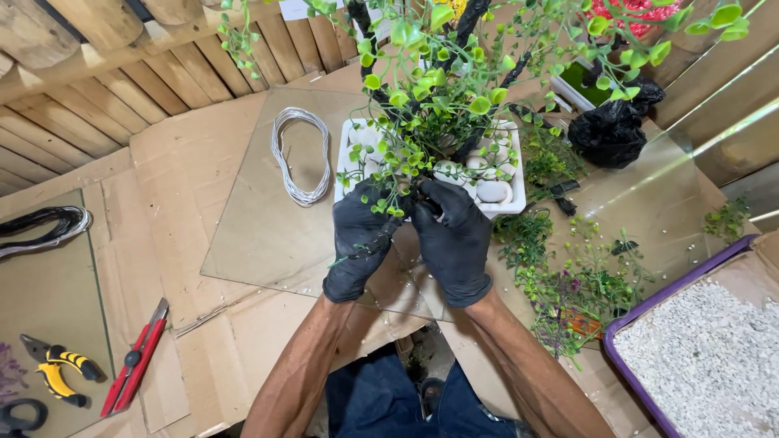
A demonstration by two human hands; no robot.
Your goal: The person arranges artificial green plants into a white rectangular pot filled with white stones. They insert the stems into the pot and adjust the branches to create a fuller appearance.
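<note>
Both of the person's hands wear black gloves and meet at the base of an artificial tree (442,89) with dark branches and small round green leaves. The tree stands in a white rectangular planter (510,207) filled with smooth white stones (492,191), on a glass sheet (260,219) near the middle of the cardboard-covered desk (187,162). The left hand (363,239) has its grip curled around a green leafy sprig (381,182) at the near left edge of the planter, fingers closed on it. The right hand (456,239) is just beside it, fingertips pinched in at the foot of the trunk; what exactly it holds is hidden by leaves, so the state of its grip cannot be told. To the left of the planter a coil of white wire (299,154) lies on the glass. Loose green plastic sprigs (568,284) are scattered to the right, and a black plastic bag (610,130) sits at the far right. A purple-rimmed box of white gravel (706,357) fills the near right corner. At the near left lie a red utility knife (136,357), yellow-handled pliers (61,369) and, farther off, a coil of black wire (40,225)
</note>
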